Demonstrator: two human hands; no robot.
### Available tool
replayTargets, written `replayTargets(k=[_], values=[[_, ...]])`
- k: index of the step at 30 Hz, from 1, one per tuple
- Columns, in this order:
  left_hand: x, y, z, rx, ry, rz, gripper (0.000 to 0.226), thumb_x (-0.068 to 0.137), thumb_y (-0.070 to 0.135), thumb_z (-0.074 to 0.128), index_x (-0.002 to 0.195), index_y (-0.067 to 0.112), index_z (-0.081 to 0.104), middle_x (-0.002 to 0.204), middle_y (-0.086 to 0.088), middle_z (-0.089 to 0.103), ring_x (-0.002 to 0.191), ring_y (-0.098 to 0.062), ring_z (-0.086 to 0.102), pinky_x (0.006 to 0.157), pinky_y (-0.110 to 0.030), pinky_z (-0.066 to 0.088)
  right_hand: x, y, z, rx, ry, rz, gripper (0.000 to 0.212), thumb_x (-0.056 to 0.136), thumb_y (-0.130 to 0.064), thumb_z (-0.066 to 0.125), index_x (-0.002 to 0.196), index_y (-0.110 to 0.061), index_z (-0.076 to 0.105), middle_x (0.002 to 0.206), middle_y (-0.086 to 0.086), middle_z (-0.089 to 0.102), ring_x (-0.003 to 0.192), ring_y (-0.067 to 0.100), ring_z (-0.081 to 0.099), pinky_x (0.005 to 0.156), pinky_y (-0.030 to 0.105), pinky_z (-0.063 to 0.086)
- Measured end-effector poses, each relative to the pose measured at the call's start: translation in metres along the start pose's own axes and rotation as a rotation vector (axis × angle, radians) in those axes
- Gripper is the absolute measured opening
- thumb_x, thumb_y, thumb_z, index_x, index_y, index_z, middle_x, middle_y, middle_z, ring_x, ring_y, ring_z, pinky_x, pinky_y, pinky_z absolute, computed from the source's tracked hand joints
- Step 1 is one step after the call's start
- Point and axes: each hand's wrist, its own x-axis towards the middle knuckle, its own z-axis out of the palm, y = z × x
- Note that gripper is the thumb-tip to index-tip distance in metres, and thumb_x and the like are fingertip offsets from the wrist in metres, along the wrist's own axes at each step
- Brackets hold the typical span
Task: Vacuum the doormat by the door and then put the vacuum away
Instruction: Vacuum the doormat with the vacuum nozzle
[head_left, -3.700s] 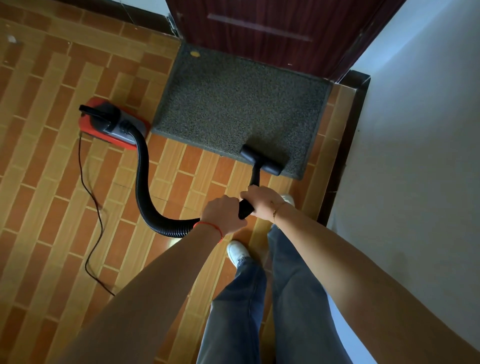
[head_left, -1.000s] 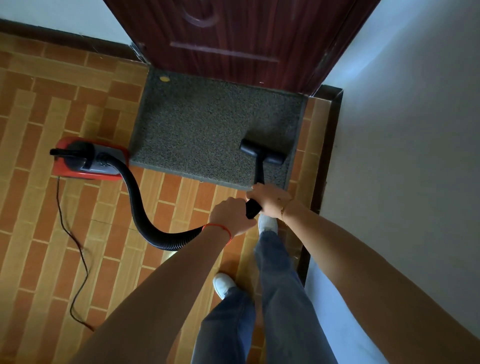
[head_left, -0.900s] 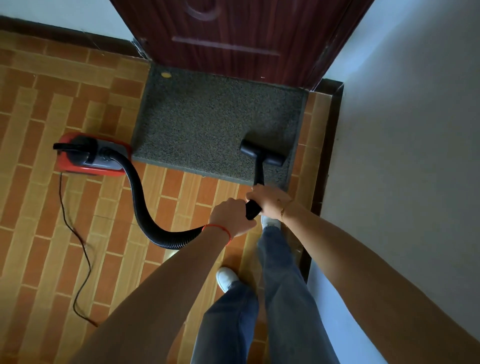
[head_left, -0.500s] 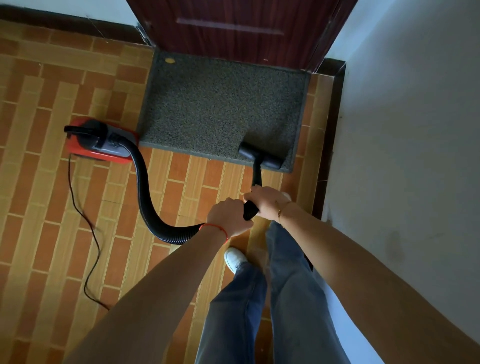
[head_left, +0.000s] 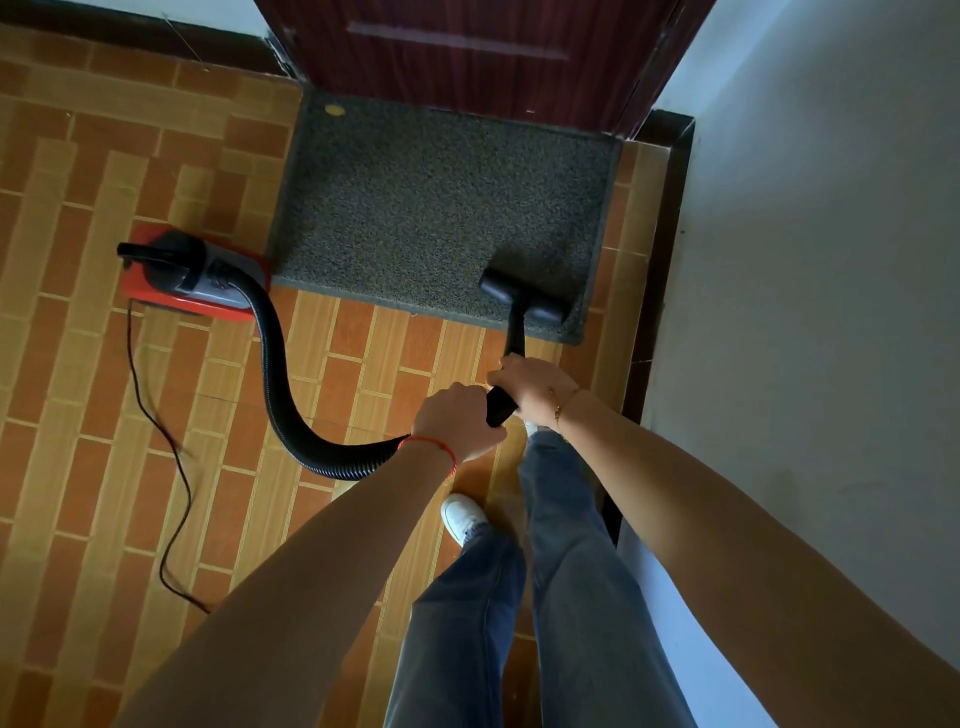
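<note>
- both hands are wrapped round the black wand (head_left: 511, 340) of the vacuum; left hand (head_left: 457, 423) grips the lower end where the hose joins, fingers curled round it; right hand (head_left: 530, 387) grips just above, closer to the nozzle, also curled tight
- the nozzle head (head_left: 519, 297) is sitting flat on the doormat (head_left: 441, 208), down at its near right corner, just inside the mat's front edge; wand runs from it straight back toward the person
- doormat is a dark speckled rectangle lying right up against the bottom of the dark red door (head_left: 467, 52); there's a small yellowish spot (head_left: 334, 109) on its far left corner
- vacuum body (head_left: 195, 278) is red and black, parked on the floor just beside the mat's near left corner; looks like it's touching or nearly touching the mat edge, can't quite tell
- ribbed black hose (head_left: 280, 374) loops from the body down over the floor and back up to the left hand
- thin black power cord (head_left: 156, 426) trails off the body toward the bottom left across the tiled floor (head_left: 78, 364)
- red string bracelet (head_left: 431, 447) on the left wrist, thin gold one (head_left: 561, 405) on the right; blue jeans and a white shoe (head_left: 462, 517) below; pale wall (head_left: 831, 260) close on the right
</note>
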Motion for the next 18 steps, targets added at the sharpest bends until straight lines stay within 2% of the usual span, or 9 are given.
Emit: replayTargets(k=[3,6,9,11,13,18], values=[[0.024,0.011,-0.012,-0.033,0.027,-0.016,0.018,0.083,0.032,0.059,0.086,0.014,0.056,0.067,0.003,0.052,0.06,-0.018,0.055,0.054,-0.028,0.046,0.01,0.021,-0.023,-0.039,-0.013,-0.005,0.017,0.091,-0.002,0.051,0.103,-0.011,0.059,0.106,0.008,0.059,0.077,0.017,0.05,0.07,0.027,0.041],[0.051,0.023,-0.029,-0.058,0.05,-0.024,0.019,0.083,0.033,0.058,0.087,0.015,0.055,0.068,0.003,0.051,0.061,-0.019,0.055,0.053,-0.027,0.042,0.02,0.046,-0.049,-0.078,-0.023,-0.01,0.016,0.091,-0.002,0.05,0.102,-0.01,0.059,0.104,0.008,0.06,0.074,0.016,0.049,0.067,0.026,0.038],[0.081,0.037,-0.048,-0.101,0.064,-0.043,0.019,0.082,0.032,0.06,0.085,0.015,0.052,0.069,0.002,0.051,0.065,-0.02,0.057,0.054,-0.027,0.043,0.034,0.074,-0.074,-0.11,-0.019,-0.01,0.016,0.091,-0.001,0.05,0.1,-0.012,0.059,0.099,0.006,0.06,0.078,0.017,0.056,0.067,0.027,0.041],[0.101,0.048,-0.061,-0.125,0.068,-0.045,0.019,0.081,0.032,0.059,0.081,0.015,0.051,0.068,0.002,0.051,0.066,-0.021,0.057,0.056,-0.028,0.044,0.045,0.094,-0.09,-0.13,-0.016,-0.019,0.018,0.091,-0.001,0.05,0.102,-0.012,0.06,0.101,0.005,0.061,0.088,0.02,0.062,0.07,0.028,0.045],[0.121,0.059,-0.074,-0.151,0.074,-0.055,0.018,0.079,0.032,0.058,0.078,0.016,0.05,0.066,0.003,0.052,0.064,-0.02,0.057,0.055,-0.027,0.044,0.056,0.114,-0.106,-0.153,-0.013,-0.033,0.02,0.092,-0.003,0.05,0.105,-0.012,0.061,0.106,0.006,0.062,0.094,0.021,0.062,0.076,0.029,0.047],[0.168,0.085,-0.107,-0.253,0.095,-0.099,0.012,0.081,0.026,0.058,0.081,0.015,0.055,0.069,0.002,0.054,0.066,-0.02,0.057,0.054,-0.026,0.042,0.08,0.163,-0.144,-0.208,-0.035,-0.046,0.021,0.092,-0.003,0.049,0.108,-0.01,0.062,0.11,0.009,0.062,0.1,0.023,0.062,0.078,0.032,0.049]])
